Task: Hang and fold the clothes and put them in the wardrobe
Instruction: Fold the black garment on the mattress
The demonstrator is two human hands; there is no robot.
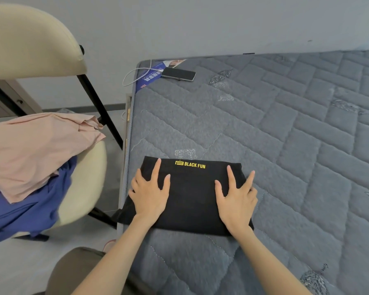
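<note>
One black garment (192, 199), long axis crosswise

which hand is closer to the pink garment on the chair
Left. The left hand presses the left side of the folded black garment, the side toward the pink garment on the chair; the right hand presses its right side, farther away.

The pink garment (30, 150) hides much of the blue garment (26, 211). Both, and the chair (30, 39), run off the left edge. The phone (178, 73) covers part of a leaflet (147, 80) with unreadable print. The mattress (285, 145) is cut off right and below.
</note>
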